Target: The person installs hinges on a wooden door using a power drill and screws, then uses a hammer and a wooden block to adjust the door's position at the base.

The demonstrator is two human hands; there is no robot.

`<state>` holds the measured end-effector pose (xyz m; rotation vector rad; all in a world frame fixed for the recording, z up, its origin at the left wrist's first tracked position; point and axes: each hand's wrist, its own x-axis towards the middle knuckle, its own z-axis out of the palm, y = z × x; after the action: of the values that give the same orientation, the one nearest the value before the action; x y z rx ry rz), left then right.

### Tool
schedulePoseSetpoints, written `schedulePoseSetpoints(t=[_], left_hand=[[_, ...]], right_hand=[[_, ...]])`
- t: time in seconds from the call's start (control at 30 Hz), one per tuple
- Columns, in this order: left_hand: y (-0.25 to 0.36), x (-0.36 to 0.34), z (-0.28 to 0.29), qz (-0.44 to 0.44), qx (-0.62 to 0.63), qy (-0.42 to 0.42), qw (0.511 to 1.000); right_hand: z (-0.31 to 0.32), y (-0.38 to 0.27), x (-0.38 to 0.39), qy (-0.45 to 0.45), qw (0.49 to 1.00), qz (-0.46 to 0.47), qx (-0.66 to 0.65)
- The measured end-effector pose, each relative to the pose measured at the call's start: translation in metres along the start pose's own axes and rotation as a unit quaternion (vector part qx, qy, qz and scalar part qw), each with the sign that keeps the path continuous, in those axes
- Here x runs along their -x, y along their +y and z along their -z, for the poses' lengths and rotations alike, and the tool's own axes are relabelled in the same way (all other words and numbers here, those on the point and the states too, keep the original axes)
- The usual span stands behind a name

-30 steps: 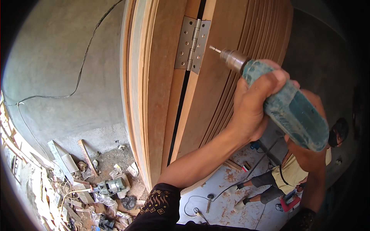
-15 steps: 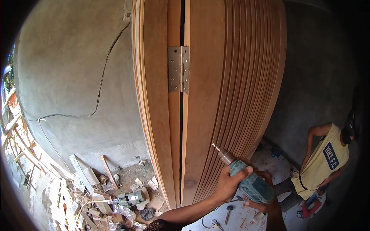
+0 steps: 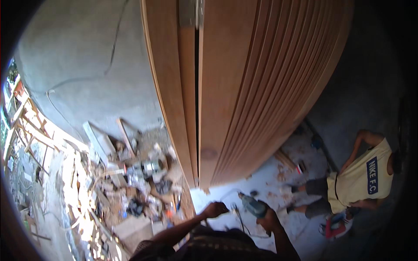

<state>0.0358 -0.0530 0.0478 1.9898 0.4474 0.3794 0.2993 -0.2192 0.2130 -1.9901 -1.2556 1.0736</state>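
Observation:
In my right hand (image 3: 269, 221) is a teal power drill (image 3: 253, 206), gripped by its handle and pointing up and to the left, below the door. My left hand (image 3: 215, 209) is to its left, apart from the drill, with its fingers curled; anything inside them is too small to make out. Above both hands rises a brown wooden door (image 3: 226, 95) with vertical grooves, beside its wooden frame (image 3: 167, 87). A dark gap runs between them. At the top edge a metal hinge (image 3: 188, 13) shows only in part.
Rubble and wood scraps (image 3: 135, 204) cover the ground at left, with a green power tool (image 3: 151, 167) among them. At right stands a person in a yellow sleeveless shirt (image 3: 361, 174); another person (image 3: 336, 224) is low beside them. A dark cable (image 3: 244, 224) lies on the pale floor.
My view has tilted down, so the hinge has shifted up to the top edge. My left hand has come off the drill, and the right hand has lowered it away from the door.

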Motion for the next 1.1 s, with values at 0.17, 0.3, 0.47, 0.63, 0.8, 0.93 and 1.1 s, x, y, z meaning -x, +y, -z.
schedulePoseSetpoints(t=[0.17,0.3,0.47,0.63,0.8,0.93,1.1], left_hand=[[-0.038,0.172,-0.049,0.386,-0.014,0.202,0.9],[-0.021,0.269,-0.119,0.568,0.202,0.423,0.677],[-0.028,0.307,-0.196,0.669,0.206,0.359,0.617],[-0.1,0.262,-0.23,0.666,0.033,0.258,0.699],[-0.276,0.214,-0.266,0.613,0.011,0.271,0.742],[-0.475,0.206,-0.266,0.566,-0.027,0.339,0.751],[-0.652,0.104,-0.275,0.458,-0.148,0.373,0.793]], right_hand=[[-0.009,0.113,0.038,-0.064,0.982,-0.128,0.123],[-0.012,0.202,0.104,-0.073,0.953,-0.251,0.155],[-0.024,0.298,0.156,-0.131,0.923,-0.325,0.162],[-0.058,0.325,0.134,-0.14,0.887,-0.411,0.16],[-0.127,0.387,0.11,-0.046,0.953,-0.258,0.152],[-0.234,0.437,0.025,-0.121,0.942,-0.313,0.018],[-0.48,0.609,-0.133,0.288,0.852,-0.307,-0.31]])
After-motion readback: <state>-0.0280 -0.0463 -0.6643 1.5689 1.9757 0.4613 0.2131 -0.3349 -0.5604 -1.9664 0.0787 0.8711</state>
